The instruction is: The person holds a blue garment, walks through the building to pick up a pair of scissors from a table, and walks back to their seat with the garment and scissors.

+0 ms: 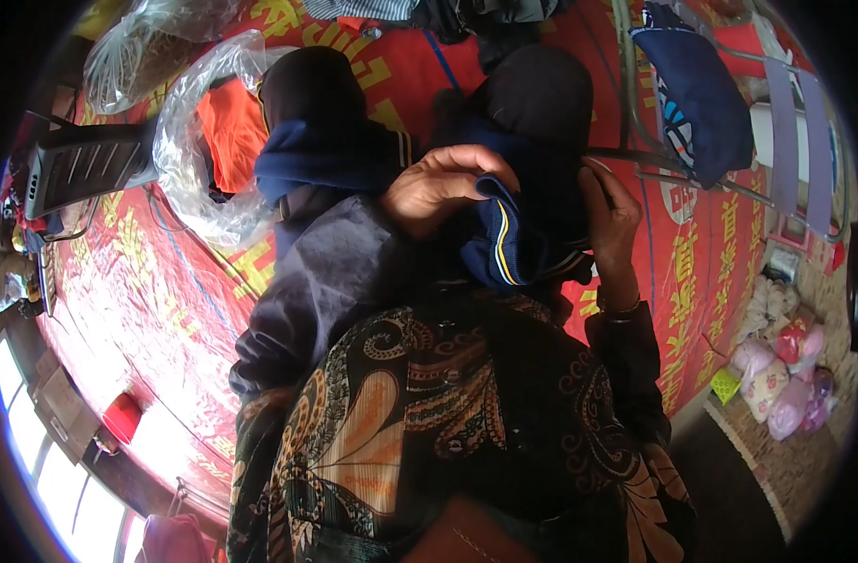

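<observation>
Watching from a distance through the head view, I find the navy garment at the middle of the scene, over the person's lap, its yellow and white striped band curling toward the near side. The left hand pinches its upper edge narrowly between thumb and finger; the other fingers are partly out of my sight. The right hand is at the garment's right side with fingers bent, but the cloth merges there with the dark trousers, so I cannot tell whether it grips anything. More navy cloth lies over the left knee, and I cannot make out whether it belongs to the same piece. To the left, a clear plastic bag holds orange cloth, partly covered by the knee. A black chair stands farther left. On the right, a dark blue printed cloth lies against a metal frame. Red sheeting covers the floor, much of it hidden behind the patterned shirt. At the far edge, striped cloth is cut off.
</observation>
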A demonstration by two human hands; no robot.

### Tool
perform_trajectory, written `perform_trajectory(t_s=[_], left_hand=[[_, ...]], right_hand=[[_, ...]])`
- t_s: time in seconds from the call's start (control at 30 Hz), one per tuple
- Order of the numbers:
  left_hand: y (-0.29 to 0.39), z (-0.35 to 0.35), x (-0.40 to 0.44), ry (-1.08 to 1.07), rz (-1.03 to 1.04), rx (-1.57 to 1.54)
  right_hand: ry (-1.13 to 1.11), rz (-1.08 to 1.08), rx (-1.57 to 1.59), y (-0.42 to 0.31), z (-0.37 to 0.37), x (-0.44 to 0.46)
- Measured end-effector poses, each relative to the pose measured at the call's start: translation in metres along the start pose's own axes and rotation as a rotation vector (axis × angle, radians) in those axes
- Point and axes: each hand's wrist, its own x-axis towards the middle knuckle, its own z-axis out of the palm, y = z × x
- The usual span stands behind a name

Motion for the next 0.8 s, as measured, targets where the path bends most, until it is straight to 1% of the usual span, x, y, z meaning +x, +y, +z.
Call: perform_trajectory(t_s=[0.4,0.53,0.6,0.73,0.8], left_hand=[[-0.0078,-0.009,0.0016,-0.071,0.053,-0.03],[-0.0068,-0.0053,0.0014,-0.053,0.052,-0.04],[-0.0037,-0.0014,0.0015,-0.057,0.052,0.088],[-0.0073,-0.0006,0.003,-0.049,0.071,0.044],[-0.0053,0.001,0.0029,-0.027,0.018,0.059]], right_hand=[[0.001,0.005,0.016,-0.0012,0.0001,0.0],[-0.001,0.007,0.019,-0.0018,-0.0002,-0.0005],[-0.004,0.014,0.024,-0.0007,-0.0003,-0.0006],[-0.01,0.048,0.054,-0.0029,-0.0007,-0.0004],[-0.007,0.061,0.049,-0.0039,-0.0006,-0.0009]])
